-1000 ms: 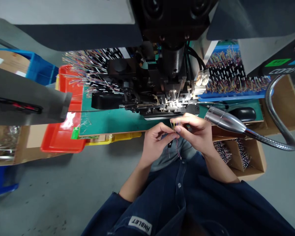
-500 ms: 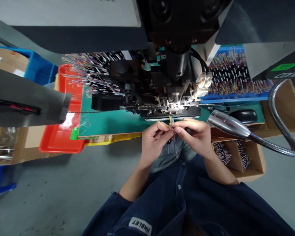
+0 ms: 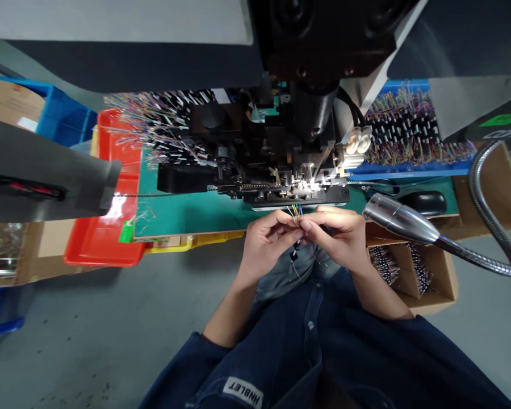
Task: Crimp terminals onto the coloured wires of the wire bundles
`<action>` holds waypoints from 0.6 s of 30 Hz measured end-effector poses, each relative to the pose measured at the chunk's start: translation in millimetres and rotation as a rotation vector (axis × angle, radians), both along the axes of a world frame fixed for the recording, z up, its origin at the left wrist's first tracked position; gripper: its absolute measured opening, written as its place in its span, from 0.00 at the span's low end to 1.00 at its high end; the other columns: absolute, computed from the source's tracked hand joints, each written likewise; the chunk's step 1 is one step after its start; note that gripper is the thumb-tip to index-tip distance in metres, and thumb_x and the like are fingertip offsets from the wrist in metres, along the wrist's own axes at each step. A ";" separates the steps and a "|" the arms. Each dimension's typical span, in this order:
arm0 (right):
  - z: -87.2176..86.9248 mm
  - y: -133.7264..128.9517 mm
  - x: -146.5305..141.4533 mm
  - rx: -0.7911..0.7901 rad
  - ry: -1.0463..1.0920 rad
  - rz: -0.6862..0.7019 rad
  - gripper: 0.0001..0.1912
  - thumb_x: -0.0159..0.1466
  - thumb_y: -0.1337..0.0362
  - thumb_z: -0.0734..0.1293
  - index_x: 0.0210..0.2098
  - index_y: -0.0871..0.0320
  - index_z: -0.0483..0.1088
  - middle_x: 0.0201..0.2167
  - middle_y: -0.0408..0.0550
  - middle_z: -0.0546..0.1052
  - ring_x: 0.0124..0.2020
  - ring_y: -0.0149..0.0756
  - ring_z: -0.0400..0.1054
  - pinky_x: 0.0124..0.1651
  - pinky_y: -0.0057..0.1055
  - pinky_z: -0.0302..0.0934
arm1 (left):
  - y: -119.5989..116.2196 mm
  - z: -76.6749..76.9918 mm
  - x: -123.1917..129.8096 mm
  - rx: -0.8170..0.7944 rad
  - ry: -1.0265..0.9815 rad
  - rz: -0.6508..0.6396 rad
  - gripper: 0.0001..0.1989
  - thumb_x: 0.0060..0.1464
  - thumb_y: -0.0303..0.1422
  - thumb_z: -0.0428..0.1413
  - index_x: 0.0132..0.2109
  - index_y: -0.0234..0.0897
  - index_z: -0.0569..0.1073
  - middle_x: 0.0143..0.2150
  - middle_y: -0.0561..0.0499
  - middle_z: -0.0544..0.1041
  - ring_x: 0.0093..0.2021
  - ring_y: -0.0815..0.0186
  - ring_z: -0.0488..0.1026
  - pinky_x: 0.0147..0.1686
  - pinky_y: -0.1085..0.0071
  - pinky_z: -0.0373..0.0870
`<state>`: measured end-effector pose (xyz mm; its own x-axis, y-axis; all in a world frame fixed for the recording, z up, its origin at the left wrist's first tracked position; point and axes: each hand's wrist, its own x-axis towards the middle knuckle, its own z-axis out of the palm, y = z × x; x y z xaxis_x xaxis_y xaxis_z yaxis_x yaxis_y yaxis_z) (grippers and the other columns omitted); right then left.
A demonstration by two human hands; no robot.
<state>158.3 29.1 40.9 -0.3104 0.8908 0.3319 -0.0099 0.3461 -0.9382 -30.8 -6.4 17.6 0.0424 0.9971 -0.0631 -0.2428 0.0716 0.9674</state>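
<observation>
Multicoloured thin wires (image 3: 297, 213) are standing up in a tight bunch, and I'm reading both grips as clenched on them. Left hand (image 3: 266, 244) and right hand (image 3: 334, 238) are pinching the bunch between thumbs and fingertips, almost touching each other at the middle. A small black part (image 3: 295, 251) is hanging just below the pinch, with loose wire ends dangling over the person's lap; I can't make out exactly what it is from here. The bunch is sitting just in front of the lower edge of a black wire-processing machine (image 3: 298, 165), near its brightly lit metal tooling, but not touching it as far as I can tell. A green mat (image 3: 183, 213) is lying under the machine, with a red plastic tray (image 3: 97, 253) showing at its left and a yellow tray (image 3: 191, 242) peeking out below it. On the right, a blue rack (image 3: 409, 169) is holding rows of wires with black sleeves. A chrome gooseneck lamp (image 3: 400, 224) is pointing in toward the right hand, a black computer mouse (image 3: 423, 203) is sitting behind it, and a divided cardboard box (image 3: 434, 284) is holding more wire bundles below
</observation>
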 end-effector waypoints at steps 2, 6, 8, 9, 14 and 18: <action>1.4 -1.3 -1.1 -0.007 0.011 -0.008 0.12 0.78 0.68 0.75 0.48 0.47 0.93 0.27 0.42 0.86 0.25 0.35 0.76 0.30 0.34 0.69 | -0.5 -4.4 1.6 0.028 -0.042 0.033 0.20 0.59 0.46 0.81 0.38 0.41 0.82 0.35 0.53 0.86 0.31 0.63 0.85 0.35 0.67 0.87; -1.6 -4.6 -4.6 -0.072 0.014 -0.070 0.11 0.78 0.67 0.75 0.50 0.47 0.93 0.29 0.42 0.87 0.27 0.36 0.80 0.35 0.36 0.76 | -3.9 -13.4 10.4 0.055 -0.096 0.103 0.16 0.65 0.43 0.78 0.41 0.40 0.82 0.35 0.53 0.86 0.32 0.64 0.86 0.35 0.69 0.87; -5.4 -6.0 -7.1 -0.108 0.024 -0.105 0.11 0.78 0.65 0.75 0.51 0.47 0.93 0.29 0.42 0.87 0.27 0.36 0.81 0.36 0.36 0.78 | -5.5 -16.9 15.9 0.058 -0.097 0.144 0.15 0.67 0.43 0.76 0.41 0.40 0.81 0.35 0.53 0.86 0.31 0.65 0.85 0.35 0.68 0.87; -7.1 -6.5 -8.5 -0.125 0.032 -0.120 0.11 0.78 0.63 0.76 0.51 0.47 0.93 0.29 0.42 0.87 0.27 0.37 0.80 0.35 0.36 0.78 | -6.0 -18.3 18.5 0.065 -0.099 0.167 0.15 0.68 0.43 0.75 0.42 0.40 0.81 0.36 0.53 0.86 0.31 0.65 0.84 0.35 0.68 0.87; -8.4 -4.1 -16.2 -0.219 0.075 -0.169 0.08 0.76 0.59 0.77 0.45 0.48 0.94 0.27 0.43 0.85 0.26 0.37 0.77 0.31 0.34 0.75 | -4.7 -22.6 26.5 0.132 -0.089 0.266 0.11 0.69 0.39 0.75 0.45 0.41 0.83 0.41 0.51 0.87 0.36 0.65 0.86 0.36 0.71 0.87; -7.1 1.1 -20.7 -0.321 0.123 -0.170 0.09 0.73 0.57 0.78 0.41 0.50 0.93 0.26 0.44 0.85 0.23 0.34 0.73 0.28 0.32 0.73 | -1.2 -25.4 27.8 0.144 -0.075 0.303 0.11 0.69 0.40 0.75 0.44 0.41 0.83 0.40 0.51 0.86 0.37 0.67 0.84 0.37 0.73 0.84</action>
<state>137.6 30.2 33.8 -0.1243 0.9908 0.0534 -0.0972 0.0414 -0.9944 -2.9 -7.6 -7.7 -0.2582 0.9635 0.0711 -0.3031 -0.1506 0.9410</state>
